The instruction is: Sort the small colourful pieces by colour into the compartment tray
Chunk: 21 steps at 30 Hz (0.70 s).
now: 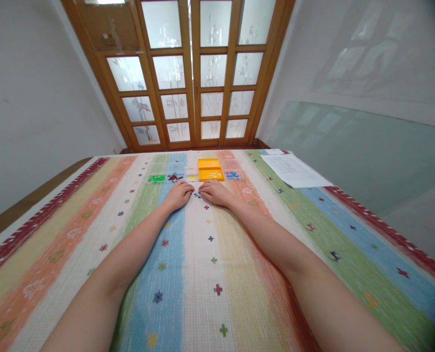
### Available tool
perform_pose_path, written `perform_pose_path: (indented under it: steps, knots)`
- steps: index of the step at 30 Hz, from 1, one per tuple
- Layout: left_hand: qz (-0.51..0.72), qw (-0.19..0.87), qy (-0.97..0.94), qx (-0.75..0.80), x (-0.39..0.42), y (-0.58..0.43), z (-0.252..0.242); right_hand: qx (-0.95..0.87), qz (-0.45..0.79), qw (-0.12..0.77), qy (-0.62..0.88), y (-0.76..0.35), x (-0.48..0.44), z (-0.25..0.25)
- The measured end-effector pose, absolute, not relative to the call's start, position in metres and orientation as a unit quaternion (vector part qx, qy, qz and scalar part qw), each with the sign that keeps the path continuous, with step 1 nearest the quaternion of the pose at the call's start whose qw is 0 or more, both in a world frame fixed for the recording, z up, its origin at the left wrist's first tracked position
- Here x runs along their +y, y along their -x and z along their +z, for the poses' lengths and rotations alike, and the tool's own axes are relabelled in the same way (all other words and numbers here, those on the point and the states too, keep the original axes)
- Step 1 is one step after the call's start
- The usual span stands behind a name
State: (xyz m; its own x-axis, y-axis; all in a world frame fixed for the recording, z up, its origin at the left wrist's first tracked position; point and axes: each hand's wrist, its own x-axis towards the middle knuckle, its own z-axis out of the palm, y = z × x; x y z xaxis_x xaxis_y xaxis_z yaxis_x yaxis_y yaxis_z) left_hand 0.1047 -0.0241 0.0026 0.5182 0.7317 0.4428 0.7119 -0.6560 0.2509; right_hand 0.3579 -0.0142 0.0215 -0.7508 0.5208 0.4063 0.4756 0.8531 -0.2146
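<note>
Left hand (180, 194) and right hand (214, 191), both half-curled, flank tiny pieces (196, 195); any grip can't be told. Beyond: orange box (209, 169) at twelve o'clock, green pieces (157, 179) at ten, paper (294, 170) towards three.

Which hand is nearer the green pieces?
Left. The left hand sits just right of the green pieces, slightly lower in view; the right hand lies farther right.

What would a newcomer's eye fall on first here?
Probably the bright yellow box, just beyond the right hand, with green pieces to its left and blue pieces to its right. The striped tablecloth fills the foreground, and wooden-framed doors rise beyond its far edge.
</note>
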Motion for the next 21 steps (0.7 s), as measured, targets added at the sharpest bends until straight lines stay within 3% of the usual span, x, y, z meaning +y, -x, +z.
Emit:
perform_pose_path:
  steps: [9,21]
  knots:
    - [0.265,0.02,-0.87,0.415,-0.021,-0.103,0.0,-0.918,0.031,0.275,0.282,-0.356,-0.009,0.015]
    - [0.269,0.021,-0.87,0.412,-0.021,-0.103,-0.001,-0.756,0.054,0.474,0.447,-0.381,0.016,0.009]
